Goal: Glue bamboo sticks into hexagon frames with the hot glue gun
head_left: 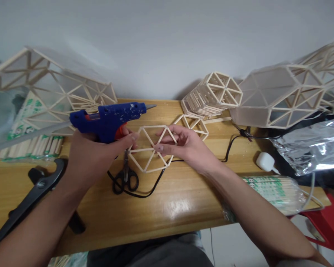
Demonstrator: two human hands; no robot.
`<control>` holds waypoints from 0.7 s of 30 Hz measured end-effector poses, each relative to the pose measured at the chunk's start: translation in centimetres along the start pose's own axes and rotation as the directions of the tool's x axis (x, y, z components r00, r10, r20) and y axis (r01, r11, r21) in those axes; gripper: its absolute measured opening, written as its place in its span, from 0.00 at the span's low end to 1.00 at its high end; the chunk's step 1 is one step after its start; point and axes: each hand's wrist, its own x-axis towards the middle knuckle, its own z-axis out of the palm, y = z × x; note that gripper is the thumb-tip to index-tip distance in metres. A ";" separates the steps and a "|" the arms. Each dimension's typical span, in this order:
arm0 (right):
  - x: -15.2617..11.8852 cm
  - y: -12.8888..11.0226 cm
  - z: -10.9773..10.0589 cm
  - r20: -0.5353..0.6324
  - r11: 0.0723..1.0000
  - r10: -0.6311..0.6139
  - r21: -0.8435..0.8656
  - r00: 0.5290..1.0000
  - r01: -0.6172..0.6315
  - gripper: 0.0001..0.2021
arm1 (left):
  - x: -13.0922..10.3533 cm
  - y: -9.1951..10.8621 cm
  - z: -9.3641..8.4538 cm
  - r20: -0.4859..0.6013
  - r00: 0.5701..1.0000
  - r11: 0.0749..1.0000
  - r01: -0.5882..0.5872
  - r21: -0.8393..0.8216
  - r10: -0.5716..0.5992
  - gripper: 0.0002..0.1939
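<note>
My left hand is closed around a blue hot glue gun, whose nozzle points right; its thumb and forefinger reach the left edge of a hexagonal wooden stick frame. A long translucent glue stick sticks out of the gun's back. Between the thumb and fingers of my right hand is the same hexagon, gripped near its centre and right side. The frame has spokes meeting in the middle and is raised above the table. Black-handled scissors lie below it, partly covered by my left hand.
A second hexagon frame lies behind my right hand, near a stacked hexagonal stick column. Larger stick structures stand at both sides by the wall. A black cable, a black cutting tool, stick packs and a white charger occupy the table.
</note>
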 end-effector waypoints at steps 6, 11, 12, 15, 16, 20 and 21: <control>0.2 0.3 -0.3 0.037 1.000 -0.024 0.012 0.999 0.023 0.20 | -0.2 0.0 0.0 0.006 1.000 1.000 0.024 0.000 -0.024 0.13; 0.1 0.3 0.0 -0.077 0.982 -0.173 -0.086 0.982 0.167 0.17 | 0.3 0.1 -0.3 0.016 0.999 0.998 -0.028 -0.060 0.029 0.11; 0.0 0.3 0.1 -0.119 0.967 -0.237 -0.121 0.964 0.222 0.16 | 0.4 0.2 -0.4 0.007 0.999 0.995 -0.052 -0.087 0.053 0.10; -0.3 0.3 0.0 -0.144 0.875 -0.447 -0.274 0.883 0.398 0.11 | 0.7 0.2 -0.4 -0.036 0.997 0.988 -0.069 -0.139 0.065 0.10; -0.4 0.3 -0.1 -0.114 0.827 -0.512 -0.334 0.851 0.453 0.08 | 0.7 0.2 -0.4 -0.049 0.998 0.989 -0.044 -0.142 0.038 0.10; -0.6 0.5 -0.4 0.037 0.619 -0.666 -0.531 0.745 0.579 0.06 | 0.5 0.0 -0.3 -0.031 0.996 0.991 0.077 -0.112 -0.081 0.12; -0.6 0.6 -0.4 0.042 0.593 -0.675 -0.564 0.737 0.575 0.05 | 0.4 0.0 -0.3 -0.018 0.996 0.990 0.085 -0.113 -0.087 0.12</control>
